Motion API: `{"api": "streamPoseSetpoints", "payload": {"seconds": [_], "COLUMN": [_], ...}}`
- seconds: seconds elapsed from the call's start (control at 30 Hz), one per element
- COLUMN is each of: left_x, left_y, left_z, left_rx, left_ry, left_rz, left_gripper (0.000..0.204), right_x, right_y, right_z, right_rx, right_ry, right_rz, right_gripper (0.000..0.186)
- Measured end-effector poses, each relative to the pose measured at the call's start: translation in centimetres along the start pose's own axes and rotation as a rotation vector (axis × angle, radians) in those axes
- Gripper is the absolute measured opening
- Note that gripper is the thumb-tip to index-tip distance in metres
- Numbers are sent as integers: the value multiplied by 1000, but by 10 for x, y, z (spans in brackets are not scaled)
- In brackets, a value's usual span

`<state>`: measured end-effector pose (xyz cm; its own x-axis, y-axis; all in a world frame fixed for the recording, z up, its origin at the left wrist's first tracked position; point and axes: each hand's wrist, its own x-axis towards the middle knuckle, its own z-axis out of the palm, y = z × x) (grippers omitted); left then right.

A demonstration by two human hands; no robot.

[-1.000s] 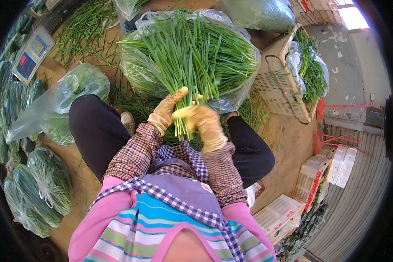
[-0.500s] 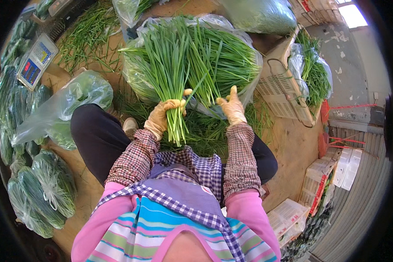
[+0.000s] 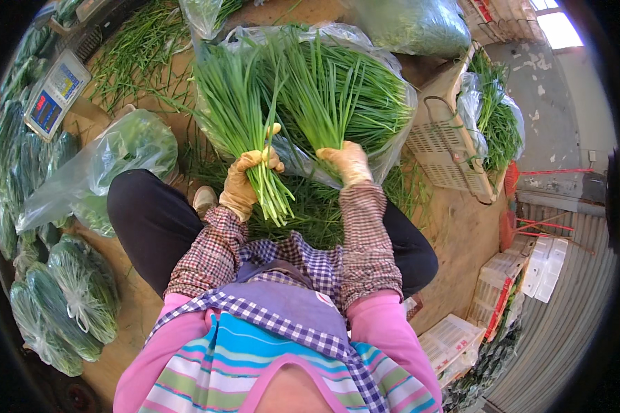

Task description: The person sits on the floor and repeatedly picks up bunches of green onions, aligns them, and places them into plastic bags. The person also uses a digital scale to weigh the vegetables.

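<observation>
Fingers (image 3: 249, 160) closed round green stalks (image 3: 271, 189)

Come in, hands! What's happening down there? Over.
Left hand gripping green stalks. Right hand closed around another bunch at the plastic bag. Nothing visibly blocking either.

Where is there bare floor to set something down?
To your right, brown floor shows between your right knee, the beige crate and pale boxes. A narrower strip lies between your left thigh and the tied bags of greens. It's crowded in front: the bunch in your left hand, the open bag of stalks, loose cuttings.
</observation>
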<state>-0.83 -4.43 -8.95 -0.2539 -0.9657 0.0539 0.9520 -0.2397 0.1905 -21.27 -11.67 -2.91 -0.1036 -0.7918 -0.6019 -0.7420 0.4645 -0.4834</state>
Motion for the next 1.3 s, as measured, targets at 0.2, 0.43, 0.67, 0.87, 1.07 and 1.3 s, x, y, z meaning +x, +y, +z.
{"api": "streamPoseSetpoints", "payload": {"seconds": [0.2, 0.43, 0.67, 0.87, 1.07, 1.3], "left_x": [1, 1, 2, -1, -1, -10], "left_y": [8, -1, -18, -40, -28, -16], "left_z": [16, 1, 5, 0, 19, -10], "left_rx": [63, -5, 180, 114, 21, -17], "left_ry": [14, 25, 81, 97, -14, 15], "left_rz": [11, -22, -11, -173, -231, -203], "left_gripper": [84, 68, 46, 93, 83, 55], "right_x": [2, -3, -47, -93, -132, -153], "right_y": [52, 48, 19, -20, -22, -23], "right_z": [-60, -69, -67, 31, 94, 58], "right_rx": [911, 583, 840, -819, -848, -219], "right_ry": [-65, 55, 223, 611, 504, 303], "right_rz": [-20, 17, -428, -771, -727, -1032], "right_gripper": [32, 33, 31, 67, 83, 42]}}
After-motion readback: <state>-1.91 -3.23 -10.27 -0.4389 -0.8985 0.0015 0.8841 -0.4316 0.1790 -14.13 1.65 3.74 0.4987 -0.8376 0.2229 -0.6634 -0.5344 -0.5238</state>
